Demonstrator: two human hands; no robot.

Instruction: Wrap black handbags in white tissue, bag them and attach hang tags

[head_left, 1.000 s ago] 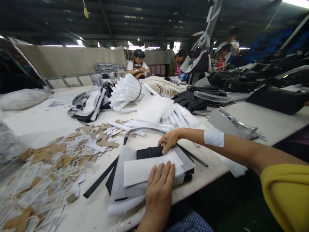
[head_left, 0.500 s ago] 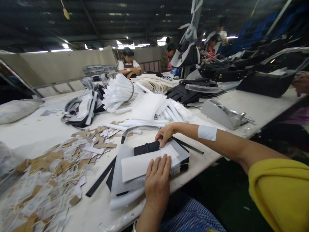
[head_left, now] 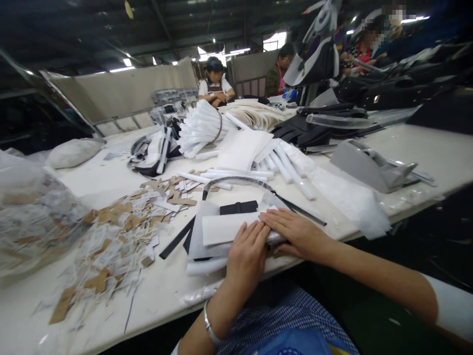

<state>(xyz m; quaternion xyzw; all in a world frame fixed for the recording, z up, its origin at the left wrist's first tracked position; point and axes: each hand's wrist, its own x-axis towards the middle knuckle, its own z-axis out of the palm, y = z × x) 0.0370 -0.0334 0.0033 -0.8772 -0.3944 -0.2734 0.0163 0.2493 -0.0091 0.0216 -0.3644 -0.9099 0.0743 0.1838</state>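
Both hands rest on a black bag (head_left: 188, 242) lying at the table's front edge, partly wrapped in translucent white sheets. My left hand (head_left: 247, 254) lies flat on a white foam strip (head_left: 221, 229), fingers stretched out. Beside it, my right hand (head_left: 295, 231) lies flat with extended fingers over the strip's right end. A black strap piece (head_left: 238, 207) shows just beyond the strip. The bag's handle (head_left: 240, 180), covered in clear plastic, arches behind it, and a black strap (head_left: 177, 239) sticks out to the left. A white roll (head_left: 207, 265) lies along the near side.
Cardboard and paper tags (head_left: 111, 236) are scattered at the left, near a filled plastic bag (head_left: 33, 212). Behind are bundled white foam rolls (head_left: 203, 130) and white sheets (head_left: 242, 150). A grey tape dispenser (head_left: 369, 165) stands right. A co-worker (head_left: 216, 84) sits across the table.
My right hand has left the black strap piece and come down flat next to my left hand on the white strip. The camera view has swung left.
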